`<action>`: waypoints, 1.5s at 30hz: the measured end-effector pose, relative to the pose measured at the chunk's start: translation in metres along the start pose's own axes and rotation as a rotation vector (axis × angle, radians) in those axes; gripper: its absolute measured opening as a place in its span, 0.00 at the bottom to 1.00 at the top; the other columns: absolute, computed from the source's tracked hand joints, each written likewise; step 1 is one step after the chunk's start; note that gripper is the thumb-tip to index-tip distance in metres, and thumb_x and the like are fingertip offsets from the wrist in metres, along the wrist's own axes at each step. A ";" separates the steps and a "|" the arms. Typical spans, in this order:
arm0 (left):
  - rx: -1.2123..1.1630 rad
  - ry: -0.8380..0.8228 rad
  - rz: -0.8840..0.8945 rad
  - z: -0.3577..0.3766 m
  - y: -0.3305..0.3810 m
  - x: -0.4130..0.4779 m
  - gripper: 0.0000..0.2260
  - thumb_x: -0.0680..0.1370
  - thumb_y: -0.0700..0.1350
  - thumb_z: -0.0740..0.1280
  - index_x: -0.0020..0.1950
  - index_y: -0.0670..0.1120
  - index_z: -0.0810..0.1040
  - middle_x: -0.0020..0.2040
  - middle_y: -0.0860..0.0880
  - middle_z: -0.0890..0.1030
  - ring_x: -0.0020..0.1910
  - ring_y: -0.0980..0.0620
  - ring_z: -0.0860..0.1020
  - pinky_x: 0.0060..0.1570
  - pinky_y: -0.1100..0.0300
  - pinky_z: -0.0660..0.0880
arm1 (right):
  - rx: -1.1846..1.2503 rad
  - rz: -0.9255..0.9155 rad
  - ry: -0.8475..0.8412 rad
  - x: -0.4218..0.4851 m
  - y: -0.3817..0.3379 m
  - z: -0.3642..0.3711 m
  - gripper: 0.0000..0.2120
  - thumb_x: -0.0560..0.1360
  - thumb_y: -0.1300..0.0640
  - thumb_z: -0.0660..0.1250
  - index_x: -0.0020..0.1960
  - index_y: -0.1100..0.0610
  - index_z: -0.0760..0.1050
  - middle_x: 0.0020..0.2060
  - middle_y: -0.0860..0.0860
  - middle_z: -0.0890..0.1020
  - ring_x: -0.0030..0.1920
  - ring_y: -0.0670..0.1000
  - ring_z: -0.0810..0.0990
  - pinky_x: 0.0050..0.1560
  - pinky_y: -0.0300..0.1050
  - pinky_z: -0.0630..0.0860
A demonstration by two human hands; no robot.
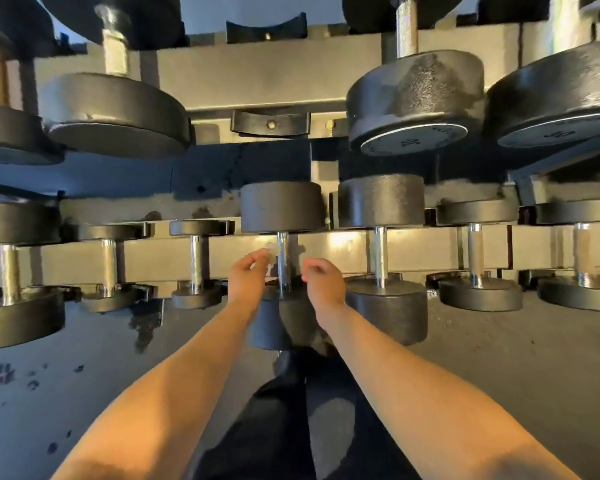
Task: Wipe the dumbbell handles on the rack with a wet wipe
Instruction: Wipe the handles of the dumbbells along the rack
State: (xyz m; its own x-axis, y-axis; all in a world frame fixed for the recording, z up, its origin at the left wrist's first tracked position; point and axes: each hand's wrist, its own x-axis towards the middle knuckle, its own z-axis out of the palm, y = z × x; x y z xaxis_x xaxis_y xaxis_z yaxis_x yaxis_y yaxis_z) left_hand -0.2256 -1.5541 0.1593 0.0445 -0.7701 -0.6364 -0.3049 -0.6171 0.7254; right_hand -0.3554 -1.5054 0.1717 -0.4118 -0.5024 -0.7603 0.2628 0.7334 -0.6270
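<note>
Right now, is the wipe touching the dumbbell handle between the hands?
Cannot tell. In the head view the wipe, pinched by the left hand, sits right beside the handle, but blur hides any contact or gap.

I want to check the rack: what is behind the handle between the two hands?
Behind the handle shows the rack's pale rail. The left hand and its wet wipe cover part of it.

The shiny chrome dumbbell handle (pixel 283 259) stands upright between two black round rubber heads on the lower tier of the grey metal rack (pixel 222 81). A small crumpled white wet wipe (pixel 268 252) (partly blurred) sits just left of that handle, near its upper end. More chrome handles flank it along the same tier.
</note>
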 end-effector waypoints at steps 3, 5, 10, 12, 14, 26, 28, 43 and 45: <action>0.001 -0.033 -0.017 0.015 -0.002 0.041 0.09 0.81 0.48 0.65 0.46 0.51 0.84 0.37 0.61 0.82 0.40 0.59 0.77 0.42 0.69 0.73 | 0.001 0.034 0.007 0.030 0.012 0.022 0.12 0.81 0.64 0.60 0.57 0.56 0.81 0.47 0.47 0.81 0.45 0.45 0.79 0.35 0.25 0.70; -0.010 -0.056 -0.032 0.027 -0.005 0.064 0.09 0.82 0.47 0.65 0.47 0.53 0.85 0.43 0.56 0.85 0.46 0.56 0.80 0.45 0.68 0.74 | 0.006 0.065 0.024 0.046 0.023 0.035 0.11 0.80 0.64 0.63 0.54 0.54 0.82 0.48 0.49 0.81 0.46 0.48 0.80 0.40 0.27 0.74; 0.147 -0.121 0.084 0.039 -0.022 0.093 0.06 0.82 0.49 0.65 0.48 0.52 0.80 0.46 0.50 0.83 0.47 0.51 0.79 0.51 0.54 0.77 | -0.288 -0.062 0.094 0.067 0.049 0.047 0.12 0.78 0.63 0.61 0.53 0.52 0.81 0.52 0.54 0.83 0.53 0.56 0.80 0.58 0.51 0.77; 0.240 -0.150 0.152 0.033 -0.033 0.097 0.03 0.81 0.50 0.65 0.49 0.52 0.76 0.46 0.50 0.81 0.48 0.46 0.80 0.50 0.52 0.76 | -0.377 -0.183 0.136 0.065 0.053 0.044 0.12 0.78 0.65 0.59 0.50 0.56 0.80 0.48 0.55 0.83 0.49 0.55 0.79 0.52 0.46 0.75; 0.258 -0.159 0.181 0.024 -0.043 0.092 0.03 0.80 0.47 0.65 0.48 0.53 0.71 0.45 0.50 0.78 0.48 0.45 0.79 0.49 0.51 0.77 | -0.403 -0.237 0.170 0.065 0.056 0.044 0.12 0.78 0.66 0.59 0.49 0.58 0.80 0.45 0.57 0.83 0.47 0.57 0.79 0.49 0.47 0.75; 0.359 -0.192 0.188 0.005 -0.041 0.079 0.05 0.82 0.44 0.65 0.53 0.49 0.81 0.48 0.56 0.82 0.46 0.58 0.79 0.49 0.62 0.76 | -0.378 -0.210 0.241 0.064 0.061 0.050 0.11 0.80 0.61 0.61 0.55 0.55 0.82 0.48 0.55 0.85 0.49 0.56 0.82 0.52 0.49 0.79; 0.232 -0.114 0.152 0.020 -0.026 0.084 0.08 0.83 0.44 0.63 0.55 0.49 0.83 0.49 0.56 0.83 0.45 0.59 0.79 0.47 0.67 0.75 | -0.371 -0.232 0.249 0.065 0.062 0.049 0.11 0.80 0.61 0.60 0.54 0.55 0.82 0.47 0.54 0.84 0.48 0.55 0.82 0.52 0.49 0.79; 0.838 -0.519 0.108 0.001 -0.043 0.064 0.17 0.82 0.37 0.58 0.59 0.49 0.85 0.62 0.49 0.83 0.60 0.48 0.80 0.55 0.63 0.71 | -0.393 -0.238 0.247 0.067 0.065 0.051 0.10 0.80 0.60 0.60 0.48 0.54 0.81 0.43 0.51 0.83 0.44 0.53 0.81 0.47 0.51 0.80; 0.694 -0.360 0.107 0.005 -0.041 0.065 0.16 0.83 0.37 0.58 0.57 0.49 0.85 0.59 0.48 0.84 0.56 0.47 0.82 0.51 0.63 0.72 | -0.390 -0.242 0.249 0.067 0.065 0.051 0.10 0.80 0.60 0.60 0.49 0.54 0.81 0.43 0.52 0.83 0.44 0.53 0.81 0.47 0.51 0.80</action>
State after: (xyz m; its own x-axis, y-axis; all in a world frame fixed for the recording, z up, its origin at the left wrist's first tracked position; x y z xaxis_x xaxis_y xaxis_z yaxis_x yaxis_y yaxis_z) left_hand -0.2152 -1.5781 0.0872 -0.2934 -0.6469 -0.7038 -0.8195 -0.2089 0.5337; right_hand -0.3218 -1.5148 0.0713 -0.6279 -0.5892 -0.5085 -0.1906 0.7499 -0.6335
